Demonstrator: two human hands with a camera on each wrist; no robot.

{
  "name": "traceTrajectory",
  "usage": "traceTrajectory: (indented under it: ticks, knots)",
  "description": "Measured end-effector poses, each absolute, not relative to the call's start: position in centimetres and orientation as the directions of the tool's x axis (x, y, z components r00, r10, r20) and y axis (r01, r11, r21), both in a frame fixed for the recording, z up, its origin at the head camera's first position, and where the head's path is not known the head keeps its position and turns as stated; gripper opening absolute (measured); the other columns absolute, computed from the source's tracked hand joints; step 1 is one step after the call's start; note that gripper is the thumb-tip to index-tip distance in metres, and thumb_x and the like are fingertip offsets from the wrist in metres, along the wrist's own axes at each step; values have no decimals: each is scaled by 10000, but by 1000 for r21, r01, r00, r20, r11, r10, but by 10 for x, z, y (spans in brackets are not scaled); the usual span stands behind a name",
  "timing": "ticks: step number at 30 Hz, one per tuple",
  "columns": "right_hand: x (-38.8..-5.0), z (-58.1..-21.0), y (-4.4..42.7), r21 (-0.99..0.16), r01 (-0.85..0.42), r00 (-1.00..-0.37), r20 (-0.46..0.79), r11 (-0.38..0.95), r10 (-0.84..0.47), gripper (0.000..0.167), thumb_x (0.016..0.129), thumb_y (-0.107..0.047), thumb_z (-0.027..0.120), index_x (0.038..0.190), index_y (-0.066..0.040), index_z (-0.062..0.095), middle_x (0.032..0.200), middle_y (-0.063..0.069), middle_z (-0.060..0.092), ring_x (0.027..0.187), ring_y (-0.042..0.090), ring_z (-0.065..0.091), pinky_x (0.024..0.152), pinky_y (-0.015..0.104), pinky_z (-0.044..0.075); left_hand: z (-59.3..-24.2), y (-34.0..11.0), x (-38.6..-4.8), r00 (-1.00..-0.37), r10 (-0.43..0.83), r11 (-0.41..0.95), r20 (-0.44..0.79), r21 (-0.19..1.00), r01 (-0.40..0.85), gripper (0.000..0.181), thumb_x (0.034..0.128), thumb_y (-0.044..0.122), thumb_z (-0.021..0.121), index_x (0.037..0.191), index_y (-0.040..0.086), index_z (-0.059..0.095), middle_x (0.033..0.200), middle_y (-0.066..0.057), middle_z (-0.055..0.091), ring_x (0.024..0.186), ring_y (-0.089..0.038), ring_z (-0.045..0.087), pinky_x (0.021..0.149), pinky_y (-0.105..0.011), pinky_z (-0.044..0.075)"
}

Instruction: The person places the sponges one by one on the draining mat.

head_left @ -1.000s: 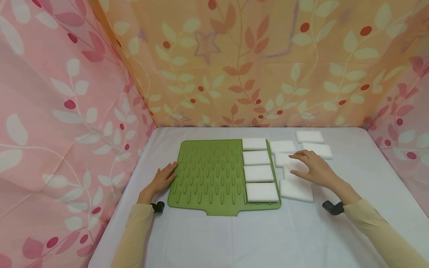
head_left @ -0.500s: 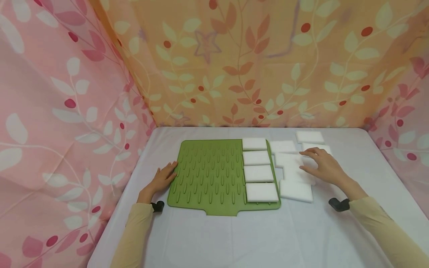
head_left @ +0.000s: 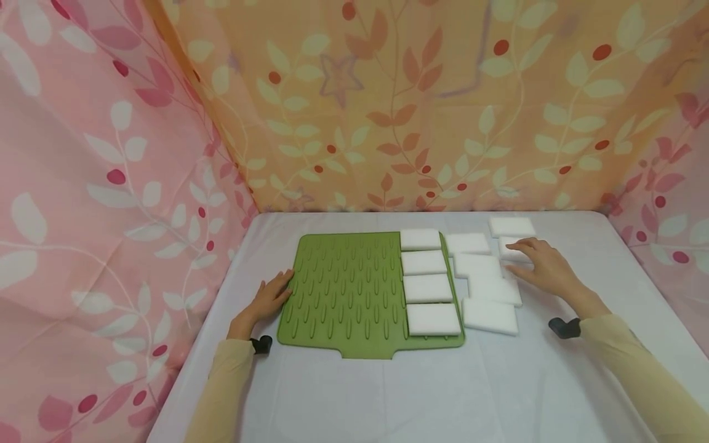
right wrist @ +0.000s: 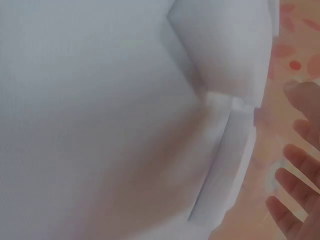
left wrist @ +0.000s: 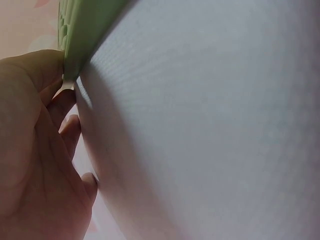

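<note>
A green ridged mat (head_left: 346, 289) lies on the table, its right side bearing a column of several white sponge blocks (head_left: 428, 288). My left hand (head_left: 270, 296) rests at the mat's left edge, fingers loosely extended; up close in the left wrist view, thumb and fingertips touch the green edge (left wrist: 82, 37). More white blocks lie loose to the right, some overlapping. Above these, near a white block (head_left: 512, 248) at the back right, hovers my right hand (head_left: 545, 271). Its fingers are spread and slightly bent, with nothing held, as the right wrist view (right wrist: 300, 170) also shows.
A white cloth (head_left: 354, 400) covers the table. Flowered curtains stand behind and at both sides. One loose block (head_left: 490, 316) lies nearest the front, and another block (head_left: 512, 226) is farthest back. Dark wrist mounts (head_left: 564, 328) sit at both wrists.
My right hand has moved right and slightly back, from over the middle loose blocks towards a back-right one, uncovering blocks. My left hand and the mat have stayed in place.
</note>
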State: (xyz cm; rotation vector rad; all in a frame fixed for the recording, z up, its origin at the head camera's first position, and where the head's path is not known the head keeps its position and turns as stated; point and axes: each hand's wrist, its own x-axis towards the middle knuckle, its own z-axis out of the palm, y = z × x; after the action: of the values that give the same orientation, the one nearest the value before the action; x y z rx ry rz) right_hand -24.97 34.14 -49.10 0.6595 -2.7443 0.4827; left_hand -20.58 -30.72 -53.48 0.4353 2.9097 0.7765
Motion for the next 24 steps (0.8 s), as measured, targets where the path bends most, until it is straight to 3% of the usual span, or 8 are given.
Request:
traceTrajectory:
  ticks: [8, 24]
  knots:
    - [-256, -492, 352, -266, -416, -897, 278, 869, -344, 504, 772, -250, 737, 1206, -38, 590, 1177, 210, 521, 1038, 405, 475, 802, 588, 386, -538, -307, -203, -954, 299, 815, -7, 523, 252, 538, 978, 201, 461, 1460, 53, 272, 1491, -179, 278, 1379, -397, 202, 1049, -669, 18]
    - [-265, -501, 366, -263, -384, -909, 277, 885, -312, 535, 780, -275, 727, 1217, -12, 564, 1203, 229, 514, 1080, 431, 456, 803, 609, 369, -532, -307, -204, -955, 296, 825, -6, 505, 252, 541, 980, 199, 457, 1461, 44, 263, 1493, -184, 270, 1379, -393, 204, 1049, -669, 20]
